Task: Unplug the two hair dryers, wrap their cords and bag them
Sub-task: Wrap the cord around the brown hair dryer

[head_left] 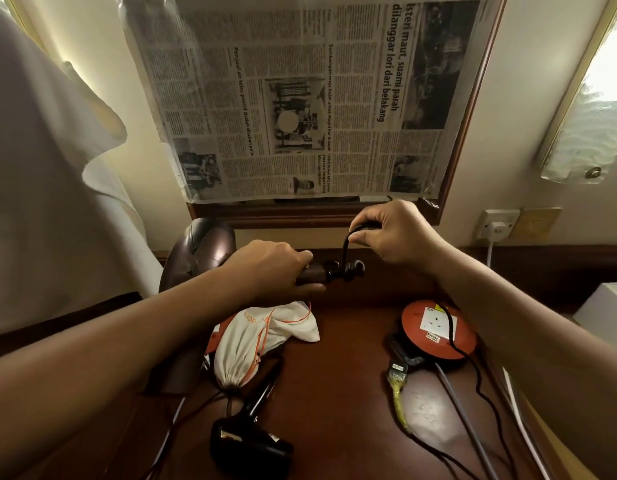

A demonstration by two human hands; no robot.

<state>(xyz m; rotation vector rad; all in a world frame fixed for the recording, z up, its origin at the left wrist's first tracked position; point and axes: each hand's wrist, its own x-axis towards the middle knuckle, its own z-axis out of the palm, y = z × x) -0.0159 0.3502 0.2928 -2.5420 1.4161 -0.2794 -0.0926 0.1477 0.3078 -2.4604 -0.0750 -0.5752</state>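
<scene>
Brown dryer (203,251) handle in our left hand (269,263), gripped.
Cord (346,251) rises rightward into our right hand's (393,233) pinch; handle axis points at it.

A newspaper sheet (300,98) covers the framed mirror (469,109) at twelve o'clock, its print turned sideways. At nine o'clock hangs a pale cloth (57,168). A white wall socket (499,225) with a plug in it sits at three o'clock, a brass-coloured plate (539,221) just beside it. On the dark wooden desk (341,393), toward four o'clock, lies a red cable reel (438,329) with a socket on its face; a yellow-wrapped item (398,389), perhaps a plug, lies near it.
</scene>
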